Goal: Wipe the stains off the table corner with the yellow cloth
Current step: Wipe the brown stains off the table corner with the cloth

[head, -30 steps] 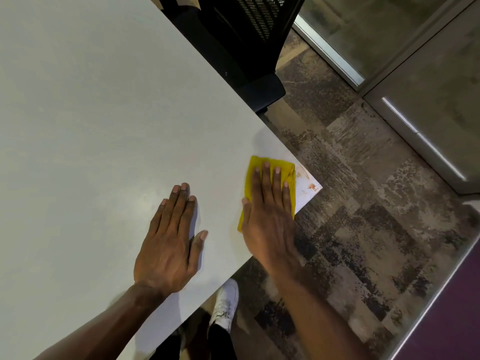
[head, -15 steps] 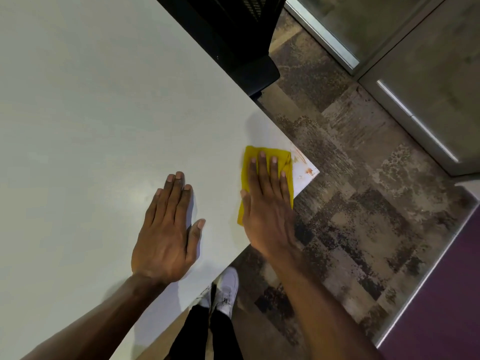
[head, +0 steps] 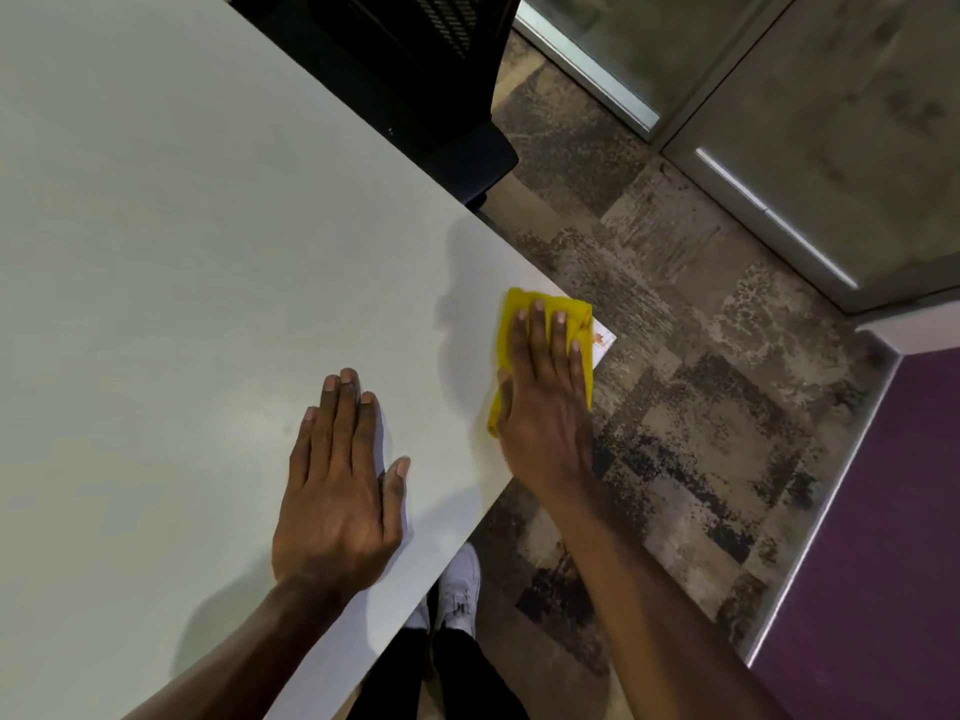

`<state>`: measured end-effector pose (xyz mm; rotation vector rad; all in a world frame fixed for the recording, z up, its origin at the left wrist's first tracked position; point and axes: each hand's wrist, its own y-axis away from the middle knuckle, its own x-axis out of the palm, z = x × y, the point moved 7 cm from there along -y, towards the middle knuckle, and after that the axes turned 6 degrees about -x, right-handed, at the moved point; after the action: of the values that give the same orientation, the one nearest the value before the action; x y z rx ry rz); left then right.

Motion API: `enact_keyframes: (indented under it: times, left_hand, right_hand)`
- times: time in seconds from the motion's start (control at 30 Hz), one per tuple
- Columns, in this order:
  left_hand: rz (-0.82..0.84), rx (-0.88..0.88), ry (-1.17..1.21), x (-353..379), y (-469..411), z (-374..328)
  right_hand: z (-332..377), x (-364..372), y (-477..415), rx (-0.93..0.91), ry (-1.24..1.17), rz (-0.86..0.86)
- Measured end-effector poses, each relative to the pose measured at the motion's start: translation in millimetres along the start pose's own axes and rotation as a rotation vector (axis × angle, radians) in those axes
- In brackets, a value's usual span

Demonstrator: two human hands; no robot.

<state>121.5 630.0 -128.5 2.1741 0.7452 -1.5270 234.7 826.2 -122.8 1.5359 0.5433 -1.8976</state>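
Observation:
A folded yellow cloth (head: 519, 309) lies on the white table (head: 208, 252) right at its near right corner. My right hand (head: 545, 397) presses flat on the cloth, fingers straight and together, covering most of it. Orange-brown stains (head: 601, 339) show on the small bare tip of the corner just past the cloth's right edge. My left hand (head: 337, 491) rests palm down on the table to the left of the cloth, fingers extended, holding nothing.
A black mesh office chair (head: 415, 85) stands against the table's far edge. Patterned carpet (head: 701, 407) lies beyond the corner, with a glass partition (head: 779, 122) at the upper right. My white shoes (head: 460, 589) show below the table edge.
My right hand has slid the cloth toward the corner, so less of the stained tip shows. The left hand stays flat in place.

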Motion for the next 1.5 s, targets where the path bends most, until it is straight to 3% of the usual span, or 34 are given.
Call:
enact_keyframes:
  times: [0.27,0.5,0.73,0.97,1.2,1.37,1.5]
  left_hand:
    - [-0.04,0.041,-0.019,-0.7,0.9,-0.7]
    - [-0.03,0.03,-0.029,0.2,-0.5,-0.4]
    - [-0.01,0.023,-0.042,4.3,-0.4,0.8]
    - [0.011,0.002,-0.051,6.6,-0.6,1.8]
    - [0.014,-0.017,-0.046,10.1,-0.2,5.2]
    - [-0.008,-0.009,-0.032,8.0,-0.6,3.2]
    - [-0.011,-0.007,-0.035,7.5,0.1,2.9]
  right_hand:
    - [17.6,0.1,53.5,-0.096,0.008,0.007]
    - [-28.4,-6.7,-26.4,0.056,0.002,-0.039]
    - [13.5,-1.5,45.7,-0.032,0.012,-0.027]
    - [-28.3,-7.9,-43.8,0.017,-0.015,-0.065]
    - [16.3,2.2,25.5,-0.089,-0.006,-0.051]
    - [7.7,-6.0,-26.2,-0.137,-0.026,-0.057]
    - [10.4,-6.9,-53.1,-0.072,-0.059,-0.052]
